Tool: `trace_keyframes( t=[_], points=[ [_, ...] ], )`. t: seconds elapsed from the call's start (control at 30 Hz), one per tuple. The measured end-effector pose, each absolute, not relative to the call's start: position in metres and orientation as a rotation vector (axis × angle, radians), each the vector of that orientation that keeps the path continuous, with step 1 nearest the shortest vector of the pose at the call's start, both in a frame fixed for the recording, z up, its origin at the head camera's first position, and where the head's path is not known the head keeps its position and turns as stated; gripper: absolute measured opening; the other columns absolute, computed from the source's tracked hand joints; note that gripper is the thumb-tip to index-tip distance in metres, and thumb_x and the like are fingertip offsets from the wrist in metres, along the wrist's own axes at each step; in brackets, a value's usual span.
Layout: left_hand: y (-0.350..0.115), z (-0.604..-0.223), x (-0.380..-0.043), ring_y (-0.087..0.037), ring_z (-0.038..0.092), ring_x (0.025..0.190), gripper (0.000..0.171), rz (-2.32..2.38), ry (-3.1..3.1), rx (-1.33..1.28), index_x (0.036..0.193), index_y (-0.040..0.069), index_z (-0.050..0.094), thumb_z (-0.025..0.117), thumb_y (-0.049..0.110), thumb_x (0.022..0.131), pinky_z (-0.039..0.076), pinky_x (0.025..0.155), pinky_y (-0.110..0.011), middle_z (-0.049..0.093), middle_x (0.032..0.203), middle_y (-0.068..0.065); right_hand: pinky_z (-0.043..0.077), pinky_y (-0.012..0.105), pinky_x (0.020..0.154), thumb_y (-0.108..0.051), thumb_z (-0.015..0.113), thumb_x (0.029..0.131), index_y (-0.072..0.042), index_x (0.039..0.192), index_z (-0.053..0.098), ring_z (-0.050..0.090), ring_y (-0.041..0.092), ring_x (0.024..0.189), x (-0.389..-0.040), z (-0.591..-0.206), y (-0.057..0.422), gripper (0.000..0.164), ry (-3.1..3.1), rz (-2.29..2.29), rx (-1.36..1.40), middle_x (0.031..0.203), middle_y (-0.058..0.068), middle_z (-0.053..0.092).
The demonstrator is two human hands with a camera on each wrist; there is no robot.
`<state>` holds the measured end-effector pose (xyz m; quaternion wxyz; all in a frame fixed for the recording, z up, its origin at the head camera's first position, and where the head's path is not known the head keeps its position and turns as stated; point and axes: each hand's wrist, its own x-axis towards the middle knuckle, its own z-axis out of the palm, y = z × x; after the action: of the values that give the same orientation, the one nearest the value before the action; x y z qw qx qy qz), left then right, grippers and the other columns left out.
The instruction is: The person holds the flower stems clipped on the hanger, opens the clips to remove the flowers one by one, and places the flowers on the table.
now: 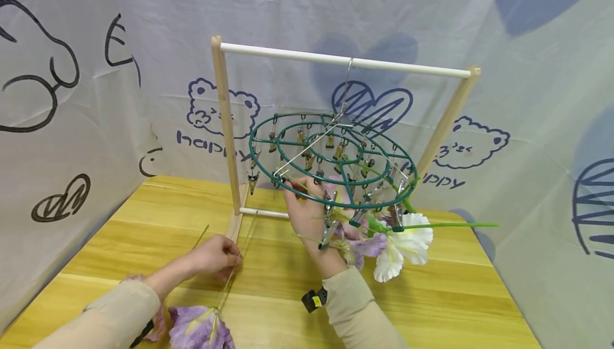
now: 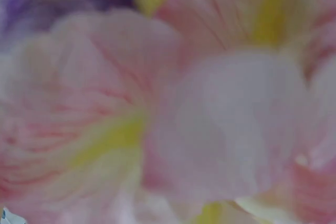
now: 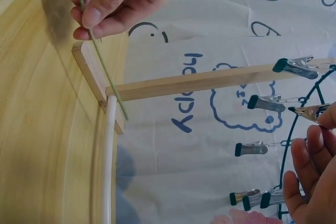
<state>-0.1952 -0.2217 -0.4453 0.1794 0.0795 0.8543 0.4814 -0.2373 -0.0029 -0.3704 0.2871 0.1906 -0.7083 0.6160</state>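
My left hand (image 1: 216,256) pinches the thin stem (image 3: 101,61) of a purple artificial flower (image 1: 201,330), whose bloom hangs down toward the table's near edge. My right hand (image 1: 307,218) is raised under the near left rim of a round green clip hanger (image 1: 352,193). In the right wrist view its thumb and fingers pinch a metal clip (image 3: 312,111); the stem's free end is apart from that clip. Pink petals (image 2: 226,119) fill the left wrist view, blurred and close, and hide the left hand there.
A wooden stand (image 1: 225,125) with a white top rod (image 1: 288,52) carries the hanger. Several clips hang from its rings. White flowers (image 1: 408,240) and purple ones (image 1: 371,245) hang at its right side. Pink petals lie by the left sleeve (image 1: 120,311). A printed cloth stands behind.
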Motion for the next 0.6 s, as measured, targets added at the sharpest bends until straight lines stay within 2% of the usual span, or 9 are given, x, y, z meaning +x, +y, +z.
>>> trace_keyframes(
  t=[0.3,0.6],
  points=[
    [-0.2207,-0.4514,-0.2015,-0.018,0.065,0.064,0.006,1.289,2.472,0.205,0.096,-0.007,0.063,0.066,-0.003,0.098,0.063,0.059,-0.035,0.065,0.080,-0.013,0.049,0.016,0.067,0.002,0.068,0.095,0.011,0.093,0.065,0.056,0.006,0.074,-0.2374,-0.3703,-0.0030,0.009,-1.893,1.657,0.501,0.087,0.020,0.069],
    [-0.2149,-0.4521,-0.2054,-0.019,0.063,0.060,0.012,1.195,2.570,0.157,0.091,-0.002,0.059,0.070,-0.005,0.094,0.061,0.054,-0.032,0.062,0.072,-0.012,0.047,0.017,0.069,0.002,0.067,0.096,0.007,0.090,0.066,0.054,0.007,0.074,-0.2371,-0.3707,-0.0028,0.007,-1.891,1.646,0.497,0.083,0.017,0.067]
  ],
)
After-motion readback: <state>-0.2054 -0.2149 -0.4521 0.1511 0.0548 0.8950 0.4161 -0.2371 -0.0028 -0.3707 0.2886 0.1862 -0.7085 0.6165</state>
